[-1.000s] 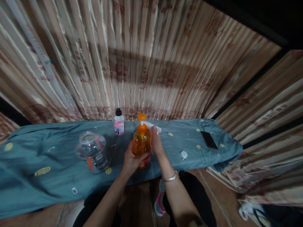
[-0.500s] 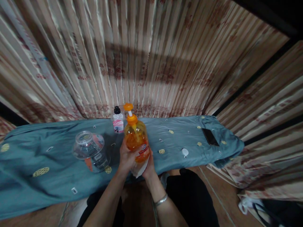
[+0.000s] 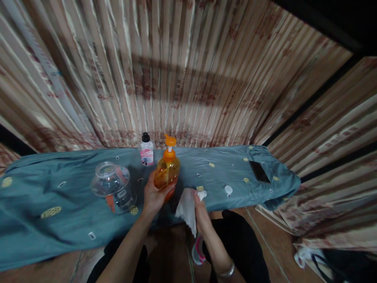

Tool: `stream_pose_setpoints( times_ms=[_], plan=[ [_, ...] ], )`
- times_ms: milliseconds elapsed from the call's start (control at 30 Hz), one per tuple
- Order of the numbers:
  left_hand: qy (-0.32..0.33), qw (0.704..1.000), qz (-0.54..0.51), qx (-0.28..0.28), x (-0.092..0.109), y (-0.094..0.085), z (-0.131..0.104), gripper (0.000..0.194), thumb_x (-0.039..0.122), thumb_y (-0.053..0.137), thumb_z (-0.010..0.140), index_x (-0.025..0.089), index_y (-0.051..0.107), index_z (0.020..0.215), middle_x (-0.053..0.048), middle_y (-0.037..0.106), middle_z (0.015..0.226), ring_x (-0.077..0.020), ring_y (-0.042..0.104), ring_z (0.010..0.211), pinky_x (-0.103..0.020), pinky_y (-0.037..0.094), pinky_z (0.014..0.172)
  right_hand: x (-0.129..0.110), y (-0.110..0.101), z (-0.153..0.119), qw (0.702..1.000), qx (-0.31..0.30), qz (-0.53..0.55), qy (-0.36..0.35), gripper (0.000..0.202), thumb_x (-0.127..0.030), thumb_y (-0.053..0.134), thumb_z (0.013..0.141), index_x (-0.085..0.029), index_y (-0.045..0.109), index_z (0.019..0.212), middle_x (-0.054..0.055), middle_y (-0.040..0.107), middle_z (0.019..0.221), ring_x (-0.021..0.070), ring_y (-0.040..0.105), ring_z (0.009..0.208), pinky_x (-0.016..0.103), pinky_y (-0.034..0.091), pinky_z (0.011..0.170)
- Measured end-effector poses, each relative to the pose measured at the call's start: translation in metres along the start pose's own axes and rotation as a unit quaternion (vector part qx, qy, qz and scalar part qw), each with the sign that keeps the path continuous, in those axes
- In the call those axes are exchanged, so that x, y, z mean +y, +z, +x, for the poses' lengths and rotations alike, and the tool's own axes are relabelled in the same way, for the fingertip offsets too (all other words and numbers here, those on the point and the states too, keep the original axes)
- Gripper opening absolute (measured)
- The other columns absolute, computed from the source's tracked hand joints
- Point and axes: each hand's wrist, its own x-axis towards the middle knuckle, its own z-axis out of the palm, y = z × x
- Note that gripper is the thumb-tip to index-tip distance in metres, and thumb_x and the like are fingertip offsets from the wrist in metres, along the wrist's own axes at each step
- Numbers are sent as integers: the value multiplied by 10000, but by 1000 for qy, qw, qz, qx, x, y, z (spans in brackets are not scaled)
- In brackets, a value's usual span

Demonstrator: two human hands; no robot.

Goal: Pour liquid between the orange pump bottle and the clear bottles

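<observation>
My left hand [image 3: 153, 196] is wrapped round the lower part of an orange pump bottle [image 3: 167, 169], whose amber liquid shows through the clear wall. The bottle is held near the front of the cloth-covered surface, pump upward and slightly tilted. In my right hand [image 3: 201, 210] is a thin white tissue [image 3: 187, 206], gripped at its top and hanging down, apart from the bottle. Behind the left hand stands a small clear bottle [image 3: 146, 151] with a black cap and pink label. A transparent plastic jar [image 3: 113, 186] rests to the left.
A teal patterned cloth [image 3: 73, 212] covers the long surface. Toward its right end lie a white round cap [image 3: 228, 190] and a dark phone [image 3: 259, 171]. A pleated curtain [image 3: 188, 78] hangs behind. A white bag [image 3: 306, 255] is on the floor at right.
My right hand has come off the pump bottle and moved right with the tissue. The bottle has turned and become more upright in my left hand.
</observation>
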Motion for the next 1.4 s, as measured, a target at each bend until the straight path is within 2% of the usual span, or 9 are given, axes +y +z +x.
stream_pose_setpoints(
  times_ms=[100,167,367,467,767,967,1067,1200,1400],
  plan=[
    [-8,1000,15,18,-2,-11,1,687,403,896,434,240,619,1041,-74,735,1031,-342,685,1002,-562,493,998,-33,-13,36,971,52,-206,-109,543,-661,539,904,-162,750,948,130,767,970,320,691,1061,419,518,971],
    [-13,1000,17,14,-3,-16,-2,666,407,889,435,244,614,1020,-67,738,1006,-342,690,976,-559,506,978,-45,-14,59,875,66,-429,-216,507,-561,440,973,-162,748,1027,164,746,1130,343,620,1218,468,456,1059],
    [-19,1000,-1,-19,-13,-20,-12,695,374,896,489,255,598,1106,-49,747,1066,-306,698,1021,-506,519,983,-23,2,97,753,24,-629,-192,613,-108,535,835,-102,536,1448,198,456,1576,349,266,1538,547,186,1235],
    [-23,999,-16,-31,-21,-23,-12,725,376,902,523,267,578,1163,-52,738,1135,-291,693,1074,-488,518,1004,-13,24,116,808,-13,-555,-199,652,-73,518,818,-101,511,1469,202,459,1571,353,214,1556,583,87,1252],
    [-19,999,-7,-31,-24,-27,-11,726,384,912,531,274,578,1166,-66,733,1147,-297,693,1083,-499,527,1000,-3,93,146,857,-190,-414,-239,479,-149,676,791,-211,682,1266,108,619,1442,293,354,1494,484,145,1274],
    [-16,1000,14,-20,-20,-26,-9,713,391,928,494,253,605,1114,-80,740,1097,-319,694,1044,-526,509,998,-14,36,117,835,-307,-384,-245,459,-158,632,752,-207,726,1199,102,672,1362,280,491,1406,497,264,1253],
    [-12,1000,6,-21,-19,-25,-8,711,404,912,497,257,593,1115,-74,739,1106,-312,696,1042,-518,513,994,-17,-11,91,831,-276,-412,-250,562,-119,595,697,-196,713,1241,119,636,1410,314,471,1431,534,251,1259],
    [-1,1000,15,-9,-18,-23,-5,710,416,923,471,256,607,1086,-72,735,1088,-324,686,1036,-551,486,1023,-13,-57,47,878,-170,-393,-215,549,-136,623,682,-231,727,1213,100,627,1428,322,431,1462,536,172,1287],
    [20,999,-13,-38,-24,-8,-4,734,402,916,498,228,600,1138,-77,727,1096,-313,684,1041,-562,495,1015,-18,-28,22,978,-62,-180,-83,288,-423,766,718,-233,760,935,93,772,1148,358,560,1335,550,267,1243]
  ],
)
